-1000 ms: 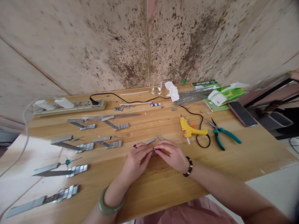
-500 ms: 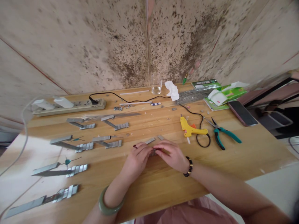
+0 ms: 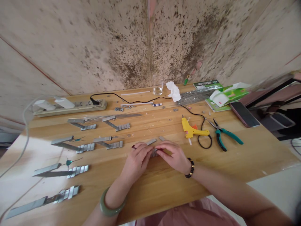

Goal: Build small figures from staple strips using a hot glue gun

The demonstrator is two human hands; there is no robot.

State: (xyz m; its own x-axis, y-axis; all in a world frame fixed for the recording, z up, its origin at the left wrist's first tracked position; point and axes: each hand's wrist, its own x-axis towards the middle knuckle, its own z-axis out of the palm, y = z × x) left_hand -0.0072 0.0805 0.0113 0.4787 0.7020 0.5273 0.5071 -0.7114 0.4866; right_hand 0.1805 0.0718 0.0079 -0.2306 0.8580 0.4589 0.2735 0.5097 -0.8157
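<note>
My left hand (image 3: 138, 160) and my right hand (image 3: 173, 156) meet over the middle of the table. Between their fingertips is a small grey ribbed piece (image 3: 154, 153), mostly hidden by the fingers. Both hands are closed, thumbs and forefingers pinching at it. Just beyond the fingers lie two flat grey strips, one a longer strip (image 3: 151, 142) and the other a shorter strip (image 3: 161, 138). To the left, several folded grey pieces with ribbed ends rest in rows, among them a nearby folded piece (image 3: 114, 144).
A yellow glue gun (image 3: 193, 130) and teal-handled pliers (image 3: 223, 133) lie to the right, near a phone (image 3: 244, 114). Behind are a glass (image 3: 157, 88), a crumpled tissue (image 3: 173, 91) and a bundle of wires (image 3: 196, 95). A power strip (image 3: 87, 106) sits at the back left.
My left fingers have shifted slightly, and a little more of the ribbed grey piece shows between the hands. Everything else on the table stays put.
</note>
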